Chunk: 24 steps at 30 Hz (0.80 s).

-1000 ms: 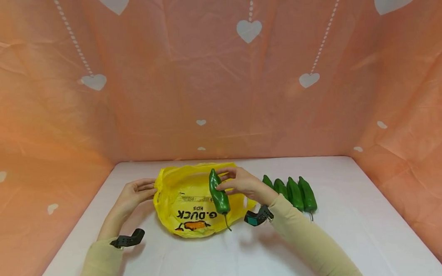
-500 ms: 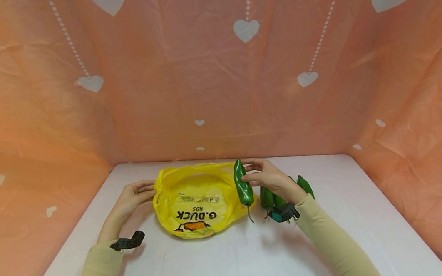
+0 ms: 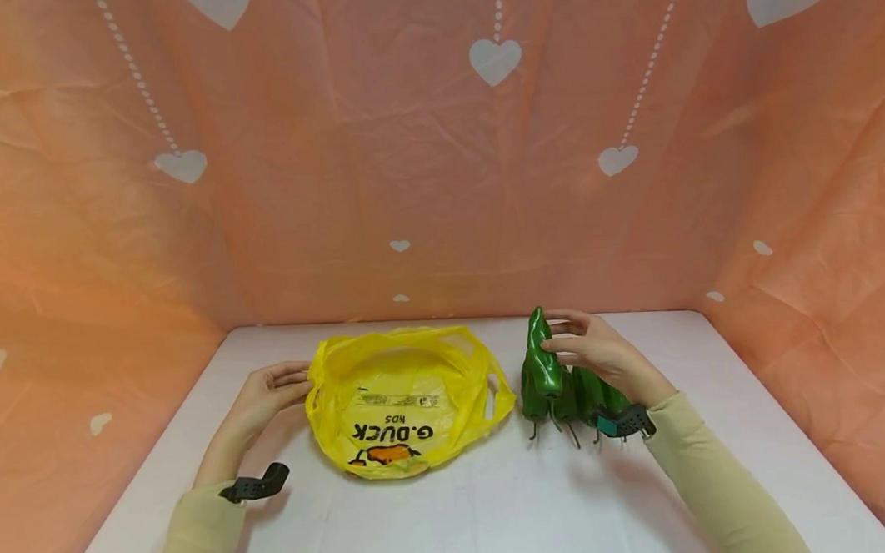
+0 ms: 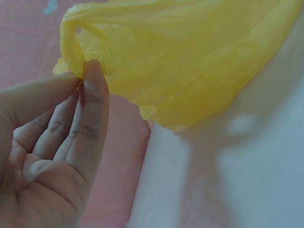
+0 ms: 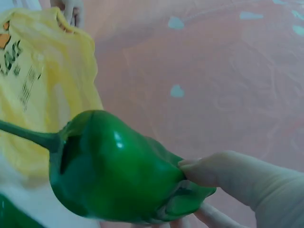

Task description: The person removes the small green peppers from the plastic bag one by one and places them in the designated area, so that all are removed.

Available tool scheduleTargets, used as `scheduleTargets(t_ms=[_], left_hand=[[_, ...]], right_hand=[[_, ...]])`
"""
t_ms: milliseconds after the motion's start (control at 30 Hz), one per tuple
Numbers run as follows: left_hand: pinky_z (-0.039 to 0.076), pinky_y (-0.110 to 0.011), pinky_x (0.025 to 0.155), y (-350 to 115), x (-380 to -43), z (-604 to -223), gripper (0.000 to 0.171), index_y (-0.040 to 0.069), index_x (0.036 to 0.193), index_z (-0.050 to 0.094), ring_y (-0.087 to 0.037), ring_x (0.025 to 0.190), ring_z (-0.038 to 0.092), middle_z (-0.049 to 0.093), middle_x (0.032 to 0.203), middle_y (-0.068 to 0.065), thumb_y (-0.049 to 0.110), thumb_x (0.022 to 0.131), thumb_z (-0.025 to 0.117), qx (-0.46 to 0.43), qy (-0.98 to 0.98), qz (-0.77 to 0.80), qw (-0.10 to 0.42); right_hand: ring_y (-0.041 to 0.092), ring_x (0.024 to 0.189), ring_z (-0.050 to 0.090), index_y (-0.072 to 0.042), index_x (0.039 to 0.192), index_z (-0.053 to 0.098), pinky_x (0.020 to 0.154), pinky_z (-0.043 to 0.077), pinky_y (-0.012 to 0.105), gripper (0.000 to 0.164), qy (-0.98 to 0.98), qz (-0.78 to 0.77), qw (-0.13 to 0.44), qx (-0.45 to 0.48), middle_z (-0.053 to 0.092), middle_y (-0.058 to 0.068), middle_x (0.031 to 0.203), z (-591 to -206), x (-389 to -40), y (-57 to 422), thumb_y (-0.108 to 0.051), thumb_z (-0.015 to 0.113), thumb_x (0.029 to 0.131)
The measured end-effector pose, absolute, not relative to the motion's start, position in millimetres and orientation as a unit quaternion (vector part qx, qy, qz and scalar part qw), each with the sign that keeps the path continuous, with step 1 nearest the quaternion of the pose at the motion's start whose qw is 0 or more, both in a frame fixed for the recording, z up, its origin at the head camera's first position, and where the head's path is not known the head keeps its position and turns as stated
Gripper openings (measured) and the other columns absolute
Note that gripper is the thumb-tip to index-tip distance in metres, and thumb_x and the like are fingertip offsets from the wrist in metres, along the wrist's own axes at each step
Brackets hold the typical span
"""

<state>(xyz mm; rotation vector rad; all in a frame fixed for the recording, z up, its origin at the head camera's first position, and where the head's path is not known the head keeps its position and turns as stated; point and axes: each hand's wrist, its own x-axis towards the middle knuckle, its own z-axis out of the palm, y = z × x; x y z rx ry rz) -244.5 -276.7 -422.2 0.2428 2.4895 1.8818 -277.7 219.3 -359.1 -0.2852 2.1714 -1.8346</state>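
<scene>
My left hand (image 3: 269, 400) pinches the left edge of a yellow plastic bag (image 3: 412, 403), which lies with its mouth held open. The left wrist view shows thumb and fingertip meeting on the bag's handle loop (image 4: 72, 47). In my right hand (image 3: 600, 347) a green pepper (image 3: 543, 363) is pinched between thumb and fingers, tip up and stem hanging down. It is over a row of several more green peppers (image 3: 590, 394) on the table, partly hidden behind it and the hand. Close up in the right wrist view, the held pepper (image 5: 116, 166) points its stem left.
A white-covered table (image 3: 426, 528) carries everything. Orange cloth walls (image 3: 438, 185) printed with white hearts rise at the back and both sides. The bag's right handle (image 3: 497, 397) reaches close to the row of peppers.
My right hand has carried the green pepper rightward, from in front of the bag to over the pepper row. The left hand has stayed at the bag's edge.
</scene>
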Motion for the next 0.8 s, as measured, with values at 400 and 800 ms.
scheduleTargets(t_ms=[400, 800], left_hand=[[0.056, -0.030, 0.079, -277.0, -243.2, -425.2, 0.046, -0.014, 0.130, 0.048, -0.011, 0.091, 0.066, 0.062, 0.115, -0.025, 0.008, 0.092, 0.064, 0.088, 0.791, 0.605, 0.005], [0.056, -0.029, 0.080, -276.6, -243.9, -422.8, 0.048, -0.014, 0.130, 0.048, -0.011, 0.091, 0.066, 0.060, 0.117, -0.027, 0.010, 0.092, 0.065, 0.083, 0.792, 0.605, 0.005]], right_hand=[[0.016, 0.102, 0.059, -0.002, 0.148, 0.030, 0.091, 0.051, 0.036, 0.074, 0.783, -0.603, 0.133, -0.072, 0.038, 0.025, 0.140, -374.3, -271.1, 260.7, -0.019, 0.071, 0.088], [0.010, 0.097, 0.062, 0.002, 0.148, 0.026, 0.090, 0.052, 0.034, 0.073, 0.785, -0.605, 0.125, -0.049, 0.053, 0.012, 0.124, -388.6, -264.4, 312.6, -0.020, 0.067, 0.091]])
